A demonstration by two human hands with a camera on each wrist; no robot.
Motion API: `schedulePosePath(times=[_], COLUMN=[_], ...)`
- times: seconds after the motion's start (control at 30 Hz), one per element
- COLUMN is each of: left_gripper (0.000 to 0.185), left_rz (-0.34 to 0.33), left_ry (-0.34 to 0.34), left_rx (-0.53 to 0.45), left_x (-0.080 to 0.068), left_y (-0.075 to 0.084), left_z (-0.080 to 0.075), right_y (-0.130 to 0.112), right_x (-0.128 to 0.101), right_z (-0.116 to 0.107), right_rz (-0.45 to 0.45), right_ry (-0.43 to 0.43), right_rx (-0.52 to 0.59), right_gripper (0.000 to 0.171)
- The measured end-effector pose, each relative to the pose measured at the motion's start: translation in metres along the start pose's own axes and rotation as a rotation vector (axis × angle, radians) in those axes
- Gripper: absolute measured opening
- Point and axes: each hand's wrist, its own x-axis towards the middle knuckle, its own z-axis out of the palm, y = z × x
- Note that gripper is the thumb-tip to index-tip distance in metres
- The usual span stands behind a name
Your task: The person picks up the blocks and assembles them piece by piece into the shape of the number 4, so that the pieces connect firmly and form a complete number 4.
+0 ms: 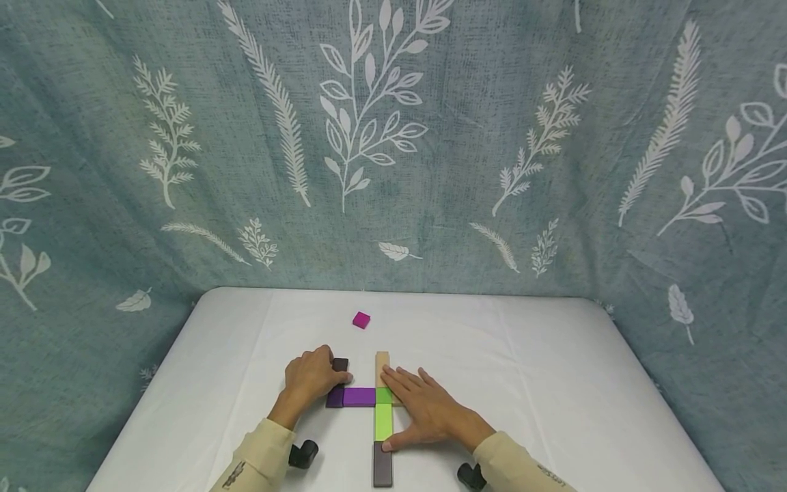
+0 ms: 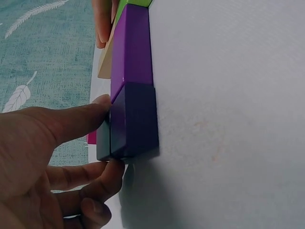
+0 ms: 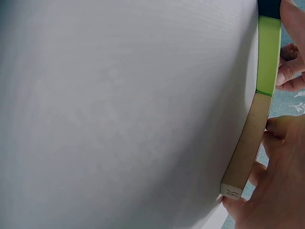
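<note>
left hand (image 1: 315, 378): fingers pinching dark purple block (image 1: 335, 395) at 9 o'clock end of purple block (image 1: 359, 397), to keep row tight | right hand (image 1: 427, 410): fingers spread flat, steadying green block (image 1: 384, 421) and beige block (image 1: 382, 365) on worktop (image 1: 553, 383) | magenta block (image 1: 361, 320) apart at 12 o'clock

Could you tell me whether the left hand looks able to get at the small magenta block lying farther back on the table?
Probably yes. The left hand grips a dark block, but bare white table lies between it and the magenta block, with nothing in the way.
</note>
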Motion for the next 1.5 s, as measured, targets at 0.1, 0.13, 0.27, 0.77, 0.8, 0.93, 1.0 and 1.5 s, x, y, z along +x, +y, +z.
schedulePosePath(times=[0.1, 0.13, 0.27, 0.77, 0.8, 0.93, 1.0, 1.5], left_gripper=[0.049, 0.048, 0.046, 0.036, 0.036, 0.035, 0.032, 0.021], left_rz=[0.002, 0.003, 0.002, -0.002, -0.002, -0.003, -0.01, -0.01], left_ry=[-0.001, -0.002, -0.009, -0.04, -0.038, -0.027, -0.023, 0.003], left_rx=[-0.005, -0.008, -0.021, -0.037, -0.039, -0.05, -0.062, -0.138], left_x=[0.0, 0.0, 0.0, -0.003, -0.003, -0.008, -0.011, -0.026], left_y=[-0.001, -0.001, -0.003, -0.01, -0.01, -0.011, -0.012, -0.015], left_z=[-0.001, -0.001, -0.002, -0.004, -0.004, -0.005, -0.005, -0.001], right_y=[0.0, 0.0, 0.0, 0.001, 0.001, 0.001, 0.001, 0.0], right_x=[0.0, 0.0, -0.001, -0.001, -0.001, -0.001, -0.001, -0.002], right_z=[-0.001, -0.001, -0.002, -0.001, -0.001, 0.0, 0.0, -0.002], right_rz=[-0.004, -0.008, -0.026, -0.042, -0.041, -0.043, -0.045, -0.037], right_ry=[0.003, 0.007, 0.021, 0.042, 0.042, 0.041, 0.041, 0.033], right_rx=[0.002, 0.004, 0.011, 0.009, 0.009, 0.015, 0.019, 0.023], right_gripper=[0.125, 0.125, 0.124, 0.124, 0.124, 0.124, 0.124, 0.124])
